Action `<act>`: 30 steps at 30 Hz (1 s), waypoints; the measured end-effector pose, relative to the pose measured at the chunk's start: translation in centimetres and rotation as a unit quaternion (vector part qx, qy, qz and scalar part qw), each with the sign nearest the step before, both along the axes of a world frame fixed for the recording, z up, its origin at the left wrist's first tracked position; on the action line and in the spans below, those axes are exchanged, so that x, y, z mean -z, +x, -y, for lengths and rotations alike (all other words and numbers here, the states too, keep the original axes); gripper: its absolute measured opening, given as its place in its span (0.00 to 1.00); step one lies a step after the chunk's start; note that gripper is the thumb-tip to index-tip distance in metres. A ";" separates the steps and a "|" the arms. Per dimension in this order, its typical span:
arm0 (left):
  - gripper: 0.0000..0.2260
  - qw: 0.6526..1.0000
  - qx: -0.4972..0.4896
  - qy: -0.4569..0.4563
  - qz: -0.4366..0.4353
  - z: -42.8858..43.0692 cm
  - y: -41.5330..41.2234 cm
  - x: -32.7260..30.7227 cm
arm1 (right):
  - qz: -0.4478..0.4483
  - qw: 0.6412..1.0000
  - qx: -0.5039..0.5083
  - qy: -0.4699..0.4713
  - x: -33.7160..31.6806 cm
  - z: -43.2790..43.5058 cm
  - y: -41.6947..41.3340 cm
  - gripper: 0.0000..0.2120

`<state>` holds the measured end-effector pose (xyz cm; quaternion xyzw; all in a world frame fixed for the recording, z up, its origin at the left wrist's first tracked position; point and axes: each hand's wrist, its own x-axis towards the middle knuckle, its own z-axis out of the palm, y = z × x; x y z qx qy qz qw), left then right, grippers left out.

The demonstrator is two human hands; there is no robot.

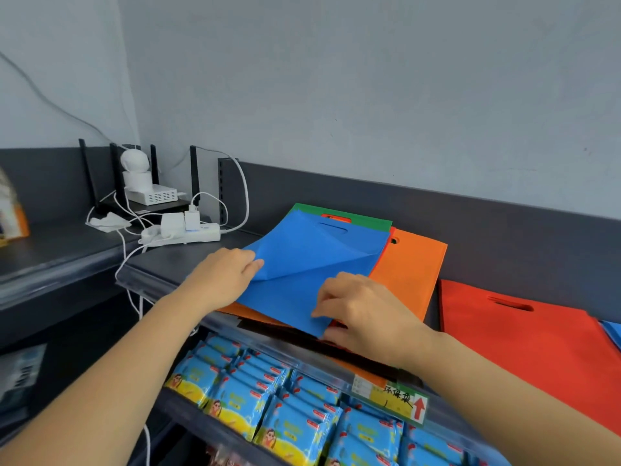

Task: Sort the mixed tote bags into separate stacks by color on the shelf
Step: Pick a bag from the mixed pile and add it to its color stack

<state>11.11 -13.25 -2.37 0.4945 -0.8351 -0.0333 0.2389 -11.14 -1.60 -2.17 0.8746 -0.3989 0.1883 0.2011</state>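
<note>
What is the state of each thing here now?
blue bag: top of the mixed pile, left edge lifted
orange bag: flat, partly under the blue bag
green bag: flat, mostly covered
red bag: flat, apart on the right
left hand: holds the blue bag's lifted edge
right hand: pinches its near corner

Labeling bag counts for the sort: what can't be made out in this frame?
Head view only:
Mixed pile under the blue bag: covered by it; only green bag and orange bag edges show, count unknown.
Far-right blue fabric: cut off by frame edge.
Red bag near corner: behind right forearm.
Right hand: layers pinched, hidden by its curled fingers.
</note>
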 end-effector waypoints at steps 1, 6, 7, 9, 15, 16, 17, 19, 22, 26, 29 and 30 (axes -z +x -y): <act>0.19 1.000 0.006 -0.004 0.000 -0.2 0.0 -0.1 | 0.050 0.999 -0.001 -0.005 -0.1 0.0 0.1 0.07; 0.22 0.997 0.078 -0.014 -0.016 -1.6 0.5 -0.2 | 0.380 0.918 0.111 0.012 -1.8 0.6 -0.4 0.03; 0.25 0.995 0.095 -0.001 -0.023 -2.1 0.5 -0.3 | 0.413 0.901 0.134 0.011 -2.1 0.7 -0.7 0.04; 0.25 0.993 0.117 0.010 -0.003 -2.9 0.4 -0.2 | 0.455 0.876 0.158 0.038 -2.4 0.8 -0.9 0.06; 0.15 0.986 0.070 -0.150 0.009 -3.3 -0.6 0.0 | 0.674 0.662 0.208 0.254 -2.6 0.6 -1.6 0.19; 0.16 0.984 0.064 -0.167 0.005 -3.4 -0.6 0.0 | 0.714 0.585 0.214 0.319 -2.5 0.5 -1.9 0.21; 0.18 0.979 0.076 -0.187 0.005 -3.6 -0.8 0.0 | 0.747 0.515 0.209 0.364 -2.4 0.4 -2.5 0.23; 0.19 0.960 0.146 -0.238 0.012 -4.3 -1.3 0.0 | 0.765 0.446 0.193 0.422 -1.8 0.1 -3.6 0.22; 0.13 0.934 0.209 -0.282 0.064 -5.5 -2.7 0.2 | 0.707 0.508 0.192 0.453 -1.0 0.3 -4.6 0.16; 0.21 0.927 0.217 -0.296 0.080 -6.5 -5.2 0.1 | 0.675 0.584 0.214 0.397 -0.8 -0.3 -5.5 0.16; 0.24 0.922 0.222 -0.307 0.084 -7.6 -7.6 -0.2 | 0.642 0.649 0.248 0.324 -0.8 -2.1 -7.2 0.19; 0.24 0.920 0.227 -0.308 0.085 -8.0 -8.6 -0.3 | 0.635 0.664 0.258 0.299 -0.9 -2.9 -8.0 0.18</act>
